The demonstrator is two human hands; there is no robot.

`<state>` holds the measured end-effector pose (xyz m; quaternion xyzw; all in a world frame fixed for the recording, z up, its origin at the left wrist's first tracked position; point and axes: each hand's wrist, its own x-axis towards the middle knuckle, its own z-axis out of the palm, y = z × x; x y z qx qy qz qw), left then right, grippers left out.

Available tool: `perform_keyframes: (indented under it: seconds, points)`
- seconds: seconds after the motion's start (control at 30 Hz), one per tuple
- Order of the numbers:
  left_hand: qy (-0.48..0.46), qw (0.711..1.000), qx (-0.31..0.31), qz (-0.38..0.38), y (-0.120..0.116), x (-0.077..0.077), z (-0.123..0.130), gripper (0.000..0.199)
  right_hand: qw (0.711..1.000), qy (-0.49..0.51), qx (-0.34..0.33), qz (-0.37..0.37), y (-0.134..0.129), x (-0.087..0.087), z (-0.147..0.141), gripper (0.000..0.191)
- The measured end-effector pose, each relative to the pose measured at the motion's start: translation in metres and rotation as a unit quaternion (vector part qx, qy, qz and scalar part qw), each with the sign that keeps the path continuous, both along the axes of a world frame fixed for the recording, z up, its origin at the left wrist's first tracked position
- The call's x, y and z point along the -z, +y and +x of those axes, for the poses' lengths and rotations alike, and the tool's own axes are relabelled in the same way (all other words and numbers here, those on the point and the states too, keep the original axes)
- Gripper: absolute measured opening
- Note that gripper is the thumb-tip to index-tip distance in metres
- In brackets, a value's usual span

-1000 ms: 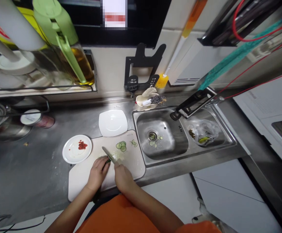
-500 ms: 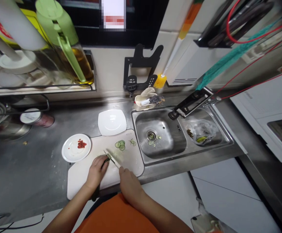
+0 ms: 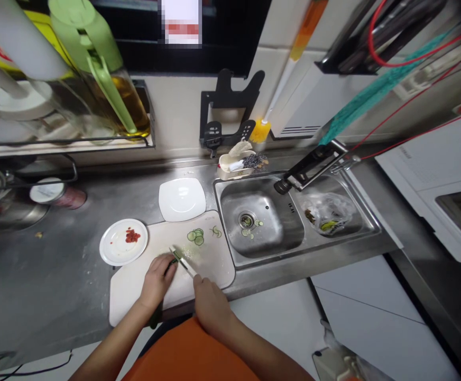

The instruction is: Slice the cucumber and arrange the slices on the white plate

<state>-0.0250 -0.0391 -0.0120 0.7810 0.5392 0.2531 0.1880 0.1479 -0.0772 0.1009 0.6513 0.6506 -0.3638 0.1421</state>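
My left hand (image 3: 158,279) is closed over a dark green cucumber (image 3: 154,319) on the white cutting board (image 3: 131,288); most of the cucumber is hidden under the hand, and one end sticks out below the wrist. My right hand (image 3: 210,299) grips a kitchen knife (image 3: 185,264) by its handle. The blade lies at the cut end of the cucumber, just right of my left fingertips. Several cucumber slices (image 3: 195,236) lie on the board's far part, with thin green strips (image 3: 215,232) to their right.
A white plate with chopped red pieces (image 3: 132,236) stands left of the board, and a square white plate (image 3: 182,198) behind it. To the right is a steel sink (image 3: 264,246) with cucumber scraps. A plastic bag (image 3: 328,211) lies in the second basin under the black faucet (image 3: 294,174).
The knife blade, blurred before, now shows more sharply at the cucumber's end. Both hands stay nearly in place, and the whole view has shifted slightly.
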Motion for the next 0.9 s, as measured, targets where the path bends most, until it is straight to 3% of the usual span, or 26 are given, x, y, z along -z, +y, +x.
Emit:
perform_keyframes:
  seconds: [0.4, 0.9]
  points:
    - [0.001, 1.0, 0.007, 0.01, 0.001, 0.005, -0.002, 0.017, 1.0, 0.01, -0.008, -0.019, 0.01, 0.0, -0.002, 0.037]
    - [-0.015, 1.0, 0.004, -0.013, 0.002, 0.004, -0.002, 0.02, 0.999, 0.038, 0.015, 0.006, 0.027, 0.035, -0.019, 0.037]
